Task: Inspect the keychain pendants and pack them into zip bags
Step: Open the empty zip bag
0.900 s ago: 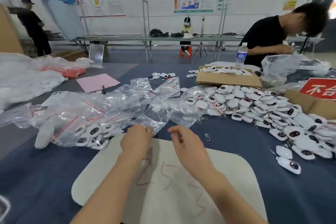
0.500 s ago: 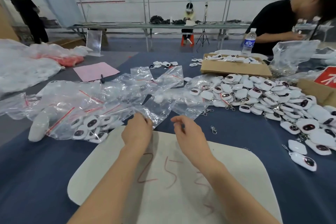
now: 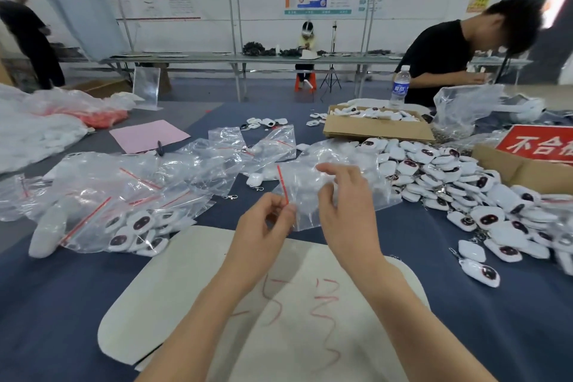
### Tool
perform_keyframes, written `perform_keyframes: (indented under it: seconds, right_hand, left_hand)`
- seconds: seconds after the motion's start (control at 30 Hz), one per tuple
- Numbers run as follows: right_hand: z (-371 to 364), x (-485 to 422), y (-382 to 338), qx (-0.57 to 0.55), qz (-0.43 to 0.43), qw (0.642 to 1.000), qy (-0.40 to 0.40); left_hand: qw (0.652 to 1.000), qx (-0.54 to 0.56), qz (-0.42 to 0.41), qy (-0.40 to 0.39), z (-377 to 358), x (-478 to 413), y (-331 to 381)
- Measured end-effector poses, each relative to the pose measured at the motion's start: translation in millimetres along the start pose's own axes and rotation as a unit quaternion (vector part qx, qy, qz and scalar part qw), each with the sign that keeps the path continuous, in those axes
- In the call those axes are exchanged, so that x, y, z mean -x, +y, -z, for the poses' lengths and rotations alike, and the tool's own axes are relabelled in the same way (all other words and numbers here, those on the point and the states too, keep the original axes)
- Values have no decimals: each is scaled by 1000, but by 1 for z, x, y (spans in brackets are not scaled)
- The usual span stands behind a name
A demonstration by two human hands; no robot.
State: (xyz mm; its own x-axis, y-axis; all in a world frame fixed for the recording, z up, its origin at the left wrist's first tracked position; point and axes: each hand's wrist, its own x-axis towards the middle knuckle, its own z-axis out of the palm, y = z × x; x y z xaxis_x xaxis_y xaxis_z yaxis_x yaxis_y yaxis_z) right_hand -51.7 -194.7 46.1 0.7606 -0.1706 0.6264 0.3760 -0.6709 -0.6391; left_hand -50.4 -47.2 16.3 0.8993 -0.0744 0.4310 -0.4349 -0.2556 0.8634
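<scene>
The left hand (image 3: 260,232) pinches the lower end of the thin red seal strip (image 3: 282,184) of a clear, crinkled plastic zip bag (image 3: 307,189) between thumb and forefinger. The right hand (image 3: 350,217) sits at the bag's face with fingers (image 3: 330,168) half-curled, and I cannot tell whether they grasp the film. The bag is held over the blue cloth counter (image 3: 62,304), just beyond a white rounded board (image 3: 186,288) scrawled in red; its strip runs near-upright, its mouth faces left, and its long axis stretches right toward the heap of white rounded pendants with dark oval faces (image 3: 449,177), while slack clear bags (image 3: 133,223) lie to the left.
</scene>
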Motion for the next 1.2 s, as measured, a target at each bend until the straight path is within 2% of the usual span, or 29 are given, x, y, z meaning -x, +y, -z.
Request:
perform_keyframes:
  seconds: [0.1, 0.17, 0.27, 0.33, 0.43, 0.5, 0.6, 0.73, 0.87, 1.0, 1.07, 1.13, 1.2]
  right_hand:
    - [21, 3, 0, 96, 46, 994, 18]
    - [32, 12, 9, 136, 53, 989, 0]
    - [43, 31, 30, 162, 16, 985, -56]
    - [46, 44, 46, 173, -10, 978, -114]
    - [49, 59, 65, 197, 9, 954, -227]
    - [49, 64, 72, 170, 19, 953, -250]
    - [46, 69, 75, 116, 1, 968, -223]
    - [39, 72, 78, 124, -8, 972, -197]
    - [40, 74, 81, 156, 11, 973, -169]
    - [50, 73, 73, 102, -5, 987, -122]
    - [55, 72, 68, 83, 33, 991, -99]
    - [58, 72, 66, 75, 75, 989, -104]
    - [59, 72, 67, 65, 79, 986, -131]
  left_hand:
    - [995, 58, 72, -44, -10, 4, 7]
    - [984, 39, 118, -129, -16, 9, 7]
    - [964, 7, 127, -235, -30, 23, 4]
    - [964, -19, 107, -243, -40, 32, 2]
    - [974, -35, 69, -213, -52, 45, 0]
    - [978, -34, 62, -195, -58, 51, -1]
    - [976, 19, 87, -198, -63, 54, -2]
    - [965, 41, 171, -194, -61, 47, -4]
    - [956, -8, 176, -233, -66, 41, -3]
    - [936, -78, 210, -272, -62, 34, 7]
    - [920, -92, 224, -309, -58, 29, 14]
    - [904, -110, 220, -351, -55, 27, 21]
    - [896, -115, 220, -368, -54, 27, 26]
